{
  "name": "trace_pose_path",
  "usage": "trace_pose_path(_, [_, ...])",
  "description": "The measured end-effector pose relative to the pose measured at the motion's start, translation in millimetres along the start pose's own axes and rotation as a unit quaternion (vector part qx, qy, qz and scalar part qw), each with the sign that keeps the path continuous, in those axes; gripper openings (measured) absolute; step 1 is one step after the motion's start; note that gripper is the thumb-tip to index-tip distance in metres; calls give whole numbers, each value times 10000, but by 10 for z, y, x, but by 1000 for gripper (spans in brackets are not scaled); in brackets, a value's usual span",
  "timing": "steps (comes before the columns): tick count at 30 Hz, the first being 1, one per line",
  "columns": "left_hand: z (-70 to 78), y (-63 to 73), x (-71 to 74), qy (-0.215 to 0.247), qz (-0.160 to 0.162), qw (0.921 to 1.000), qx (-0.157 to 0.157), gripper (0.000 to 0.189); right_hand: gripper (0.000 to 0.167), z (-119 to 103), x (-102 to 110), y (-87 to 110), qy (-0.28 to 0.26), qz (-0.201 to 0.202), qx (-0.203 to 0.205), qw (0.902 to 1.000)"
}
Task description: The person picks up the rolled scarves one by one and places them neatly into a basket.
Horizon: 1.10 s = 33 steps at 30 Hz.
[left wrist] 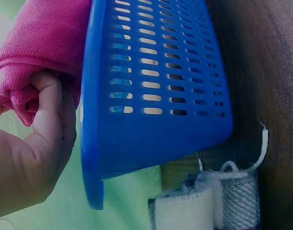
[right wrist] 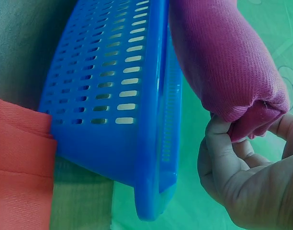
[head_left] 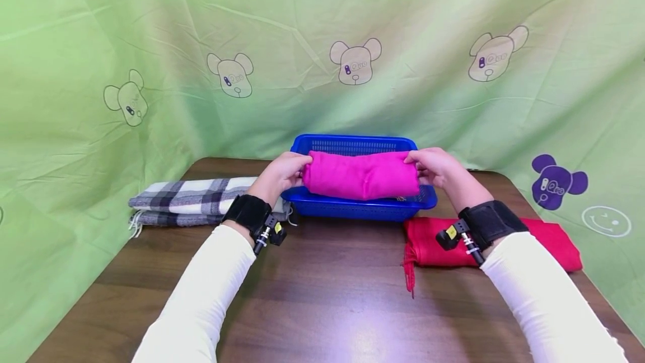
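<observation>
You hold a rolled pink cloth (head_left: 363, 175) level by its two ends, your left hand (head_left: 286, 170) gripping one end and your right hand (head_left: 436, 166) pinching the other, thumbs on top. The roll sits over the opening of the blue basket (head_left: 347, 211); whether its underside touches anything inside is hard to tell, since the cloth hides most of the interior. On the wooden table (head_left: 322, 290), a folded checked scarf (head_left: 201, 197) lies left of the basket, and a fringed red cloth (head_left: 546, 242) lies to its right, partly behind your right wrist.
</observation>
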<state>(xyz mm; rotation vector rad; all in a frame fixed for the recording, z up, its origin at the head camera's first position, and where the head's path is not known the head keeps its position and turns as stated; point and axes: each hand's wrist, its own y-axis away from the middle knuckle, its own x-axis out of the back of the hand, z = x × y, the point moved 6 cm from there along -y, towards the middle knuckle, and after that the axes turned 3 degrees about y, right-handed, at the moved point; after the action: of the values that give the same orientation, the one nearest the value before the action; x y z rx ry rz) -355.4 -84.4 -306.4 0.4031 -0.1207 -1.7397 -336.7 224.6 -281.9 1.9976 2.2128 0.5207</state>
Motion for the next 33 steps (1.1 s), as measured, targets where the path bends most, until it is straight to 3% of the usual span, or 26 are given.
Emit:
trace_pose_path(7, [-20, -63, 16, -147, 148, 9998, 40, 15, 10, 37, 14, -75, 121, 89, -49, 9999])
trace_pose_path(20, [-122, -200, 6, -673, 322, 9972, -88, 14, 22, 151, 6, -195, 500, 213, -179, 9984])
trace_pose_path(27, [-169, -224, -7, -1094, 404, 9931, -130, 10, 24, 204, -13, -224, 758, 235, -242, 9966])
trace_pose_path(33, [-178, -236, -1, -1174, 498, 9918, -104, 18, 21, 208, -42, -252, 898, 231, -213, 9955])
